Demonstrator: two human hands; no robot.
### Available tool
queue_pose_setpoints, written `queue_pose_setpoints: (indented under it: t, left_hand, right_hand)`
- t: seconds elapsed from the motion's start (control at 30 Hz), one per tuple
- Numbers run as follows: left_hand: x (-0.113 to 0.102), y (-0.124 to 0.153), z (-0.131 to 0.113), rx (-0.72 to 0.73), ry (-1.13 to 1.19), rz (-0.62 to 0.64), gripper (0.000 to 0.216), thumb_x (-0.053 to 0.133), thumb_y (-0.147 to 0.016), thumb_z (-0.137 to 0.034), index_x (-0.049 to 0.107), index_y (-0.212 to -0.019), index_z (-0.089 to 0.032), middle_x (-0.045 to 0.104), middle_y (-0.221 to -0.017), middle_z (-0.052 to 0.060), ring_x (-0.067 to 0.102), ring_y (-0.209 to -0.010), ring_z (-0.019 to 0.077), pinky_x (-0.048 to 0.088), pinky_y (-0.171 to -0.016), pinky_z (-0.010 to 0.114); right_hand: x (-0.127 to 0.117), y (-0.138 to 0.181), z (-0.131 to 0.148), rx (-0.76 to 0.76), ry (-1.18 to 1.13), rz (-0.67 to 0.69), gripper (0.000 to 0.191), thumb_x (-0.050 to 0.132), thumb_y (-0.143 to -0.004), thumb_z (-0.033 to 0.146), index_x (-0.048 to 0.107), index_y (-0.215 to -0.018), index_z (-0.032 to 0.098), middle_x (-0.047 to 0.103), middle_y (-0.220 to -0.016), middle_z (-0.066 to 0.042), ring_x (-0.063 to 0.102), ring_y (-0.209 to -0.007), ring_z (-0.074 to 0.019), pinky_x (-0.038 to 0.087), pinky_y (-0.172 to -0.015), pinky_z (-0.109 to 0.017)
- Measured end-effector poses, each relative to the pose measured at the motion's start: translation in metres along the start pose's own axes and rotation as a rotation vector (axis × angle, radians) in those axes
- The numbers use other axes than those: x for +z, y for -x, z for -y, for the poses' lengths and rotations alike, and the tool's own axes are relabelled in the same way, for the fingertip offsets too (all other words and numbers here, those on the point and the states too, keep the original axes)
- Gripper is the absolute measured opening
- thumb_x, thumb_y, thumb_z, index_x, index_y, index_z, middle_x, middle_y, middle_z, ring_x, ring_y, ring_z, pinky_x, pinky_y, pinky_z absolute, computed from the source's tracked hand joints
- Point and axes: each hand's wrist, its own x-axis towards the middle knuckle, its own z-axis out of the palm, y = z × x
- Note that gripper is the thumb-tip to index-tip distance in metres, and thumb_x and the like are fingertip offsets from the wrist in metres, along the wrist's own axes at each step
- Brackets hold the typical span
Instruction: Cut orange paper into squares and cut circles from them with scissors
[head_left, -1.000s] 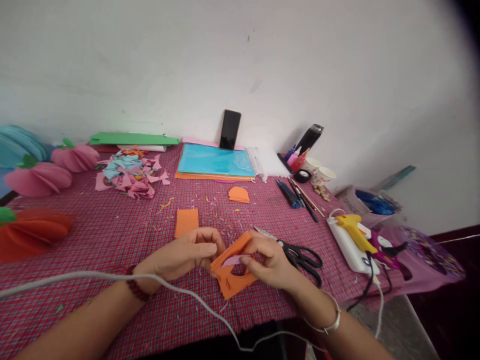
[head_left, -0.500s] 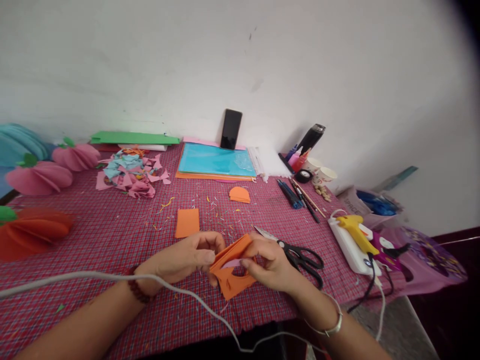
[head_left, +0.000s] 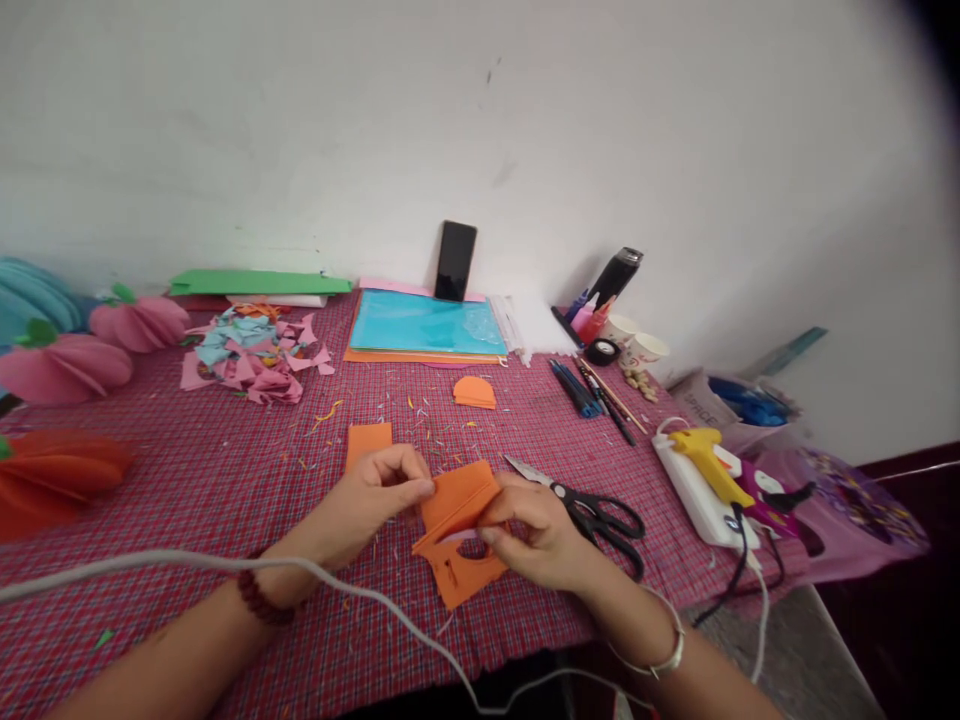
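My left hand [head_left: 382,490] pinches the left edge of some orange paper [head_left: 457,495] between thumb and fingers. On the other side my right hand [head_left: 536,530] grips the same paper at its right edge. A lower orange piece with a curved cut-out hangs below, and something pale shows at the cut-out. Behind my left hand lies an orange paper rectangle [head_left: 369,438], partly covered by the fingers. Just right of my right hand rest black-handled scissors [head_left: 600,510], their blades pointing toward the back left. Farther back sits a small round-topped orange paper piece [head_left: 474,392].
A white cable [head_left: 300,570] crosses in front of my forearms. A yellow glue gun [head_left: 709,465] lies on a white power strip [head_left: 690,495] at right. Paper scraps [head_left: 259,350] and paper pumpkins [head_left: 64,365] are at left. A phone [head_left: 455,260] leans on the wall.
The upper orange paper has turned to show its flat face more fully. My left hand has shifted slightly left and up, now overlapping the orange rectangle. The view has moved slightly.
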Motion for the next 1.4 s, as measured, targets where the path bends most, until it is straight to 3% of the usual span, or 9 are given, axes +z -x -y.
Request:
queue_pose_setpoints:
  t: [0.2,0.33,0.43,0.53,0.67,0.87,1.13,1.23,1.4]
  left_hand:
    - [-0.003,-0.001,-0.008,0.068,-0.158,-0.025,0.013,0.066,-0.078,-0.025,0.058,-0.086,-0.019,0.056,-0.072,-0.004,0.051,-0.065,0.0086,0.038,-0.061,0.022]
    - [-0.003,-0.001,-0.014,0.056,-0.260,-0.017,0.027,0.062,-0.080,-0.034,0.060,-0.103,-0.021,0.056,-0.074,-0.004,0.050,-0.067,0.0107,0.038,-0.063,0.024]
    - [0.005,-0.003,-0.018,0.016,-0.395,0.001,0.020,0.064,-0.075,-0.033,0.063,-0.090,-0.019,0.059,-0.078,-0.001,0.054,-0.073,0.0139,0.042,-0.067,0.027]
    - [0.014,-0.006,-0.020,0.103,-0.616,-0.016,0.009,0.067,-0.071,-0.026,0.062,-0.071,-0.018,0.056,-0.073,-0.001,0.051,-0.069,0.0129,0.039,-0.064,0.026]
    - [0.012,-0.006,-0.022,0.164,-0.781,-0.013,0.019,0.060,-0.076,-0.023,0.058,-0.058,-0.017,0.050,-0.060,-0.003,0.047,-0.059,0.0100,0.033,-0.056,0.024]
    - [-0.020,-0.009,-0.027,0.066,-0.481,-0.353,0.015,0.061,-0.076,-0.033,0.054,-0.073,-0.019,0.053,-0.056,-0.006,0.047,-0.048,0.0087,0.035,-0.047,0.021]
    - [-0.025,-0.023,-0.006,-0.117,-0.203,-0.313,0.026,0.070,-0.064,-0.024,0.065,-0.088,-0.015,0.070,-0.078,0.002,0.062,-0.064,0.0118,0.051,-0.064,0.025]
    - [-0.026,-0.021,-0.004,-0.101,-0.227,-0.298,0.029,0.075,-0.062,-0.026,0.070,-0.089,-0.016,0.072,-0.086,0.003,0.061,-0.068,0.0121,0.048,-0.065,0.025]
    - [-0.024,-0.020,-0.010,-0.124,-0.364,-0.308,0.029,0.079,-0.059,-0.033,0.073,-0.081,-0.016,0.071,-0.077,0.002,0.060,-0.068,0.0146,0.045,-0.066,0.027]
  right_hand:
    - [-0.001,0.000,-0.004,0.103,0.051,-0.022,0.017,0.055,-0.087,0.014,0.050,-0.072,0.021,0.057,-0.072,0.001,0.053,-0.067,-0.0124,0.041,-0.060,-0.026]
    - [0.000,-0.002,-0.005,0.148,0.126,0.052,0.019,0.054,-0.085,0.009,0.048,-0.071,0.021,0.051,-0.069,0.002,0.049,-0.064,-0.0120,0.037,-0.058,-0.025]
    - [0.004,-0.001,-0.006,0.155,0.179,0.118,0.019,0.052,-0.082,0.005,0.047,-0.071,0.021,0.049,-0.071,0.002,0.049,-0.065,-0.0120,0.036,-0.058,-0.025]
    - [0.009,-0.001,-0.006,0.132,0.240,0.191,0.019,0.050,-0.080,0.003,0.049,-0.073,0.020,0.049,-0.072,0.002,0.047,-0.064,-0.0121,0.035,-0.057,-0.025]
    - [0.004,-0.002,-0.004,0.111,0.280,0.249,0.016,0.050,-0.086,0.006,0.055,-0.078,0.020,0.054,-0.083,-0.002,0.052,-0.072,-0.0135,0.043,-0.063,-0.026]
    - [-0.038,0.013,-0.012,0.281,0.373,0.045,0.013,0.057,-0.089,0.011,0.060,-0.080,0.019,0.058,-0.111,-0.008,0.057,-0.105,-0.0204,0.048,-0.091,-0.039]
    - [-0.056,0.048,-0.034,0.322,0.607,0.130,0.025,0.052,-0.097,0.032,0.065,-0.083,0.018,0.062,-0.093,-0.008,0.059,-0.088,-0.0195,0.050,-0.082,-0.038]
    - [-0.071,0.060,-0.046,0.300,0.656,0.124,0.027,0.049,-0.098,0.029,0.064,-0.079,0.018,0.061,-0.091,-0.009,0.057,-0.085,-0.0201,0.049,-0.080,-0.037]
    - [-0.116,0.075,-0.058,0.340,0.716,0.002,0.021,0.053,-0.093,0.025,0.065,-0.077,0.019,0.061,-0.087,-0.009,0.058,-0.081,-0.0229,0.048,-0.076,-0.039]
